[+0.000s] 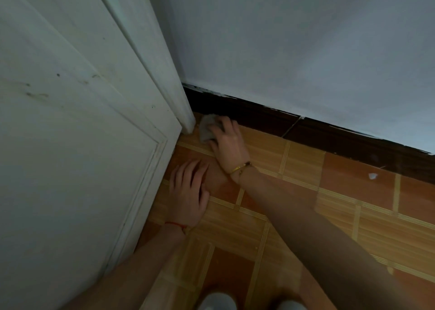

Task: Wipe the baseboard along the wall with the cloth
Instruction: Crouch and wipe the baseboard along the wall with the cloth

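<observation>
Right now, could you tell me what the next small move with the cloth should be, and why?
Probably slide the right hand with the cloth rightward along the dark baseboard. The cloth sits at the corner by the door frame, so nearly the whole strip lies to the right. The left hand is braced flat on the floor.

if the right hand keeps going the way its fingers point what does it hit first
Most likely the dark baseboard near the door frame: the right hand, holding the cloth, already has its fingertips about there, though depth is unclear.

Soft grey cloth (208,129), glossy dark baseboard (329,133)
</observation>
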A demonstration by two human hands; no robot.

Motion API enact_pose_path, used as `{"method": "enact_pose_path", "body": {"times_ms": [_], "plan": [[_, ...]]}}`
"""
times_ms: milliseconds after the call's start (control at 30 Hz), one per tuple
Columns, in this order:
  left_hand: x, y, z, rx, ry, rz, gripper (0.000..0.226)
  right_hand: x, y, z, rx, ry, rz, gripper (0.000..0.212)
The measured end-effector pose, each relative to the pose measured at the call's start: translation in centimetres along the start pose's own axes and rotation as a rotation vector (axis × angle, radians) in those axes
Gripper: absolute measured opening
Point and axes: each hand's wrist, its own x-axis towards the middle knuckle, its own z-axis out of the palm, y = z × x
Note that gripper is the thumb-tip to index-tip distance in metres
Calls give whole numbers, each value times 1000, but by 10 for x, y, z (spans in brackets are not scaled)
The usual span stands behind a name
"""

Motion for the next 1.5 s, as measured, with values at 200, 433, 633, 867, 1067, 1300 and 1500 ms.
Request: {"method": "enact_pose_path", "body": {"times_ms": [200,433,633,867,1067,1300,1500], "plan": [[0,1,-1,-2,-1,-3,51,-54,51,-43,-24,145,121,30],[0,4,-2,25,-37,-36,50,-95,77,-60,-36,309,364,29],[8,22,-3,27,-47,-158,49,-58,44,-39,-23,76,116,31],[20,49,13,60,-73,-27,50,-110,101,-80,-76,219,288,32],[25,66,27,105,-107,32,48,-150,134,-104,-156,377,605,28],[24,65,28,116,-115,27,50,-121,104,-84,-67,325,521,31],[23,64,27,109,-116,32,51,-82,54,-71,149,366,364,27]]}}
